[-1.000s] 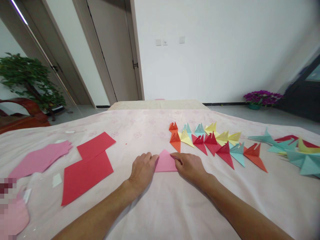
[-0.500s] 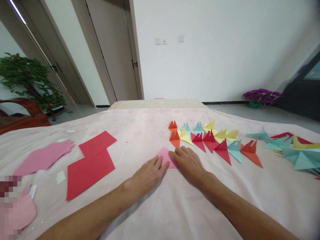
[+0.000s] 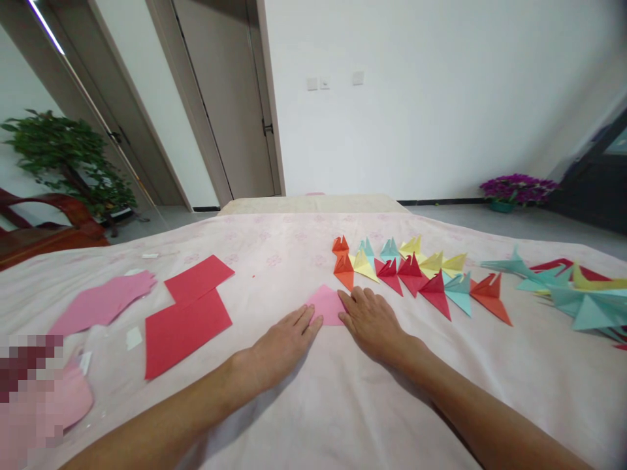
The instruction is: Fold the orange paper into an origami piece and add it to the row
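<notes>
A small folded piece of pink paper (image 3: 326,305) lies on the cloth in front of me, its peak pointing away. My left hand (image 3: 289,333) holds its left edge, with thumb and fingertips close together at the corner. At the right edge, my right hand (image 3: 371,318) has its thumb and index finger on the paper and the other fingers curled. The fingers cover both side corners. Just beyond my right hand stand rows of folded paper cranes (image 3: 410,271) in orange, red, yellow and light blue.
Red paper sheets (image 3: 189,333) overlap on the left, near larger pink paper (image 3: 102,300). More light-blue, red and yellow folded paper (image 3: 588,303) is heaped at the far right. A pale patterned tablecloth (image 3: 294,405) covers the table. A wooden chair (image 3: 59,225) stands beyond its left side.
Both hands have drawn slightly apart toward the pink paper's side edges, so more of its middle shows. The whole view has shifted a little.
</notes>
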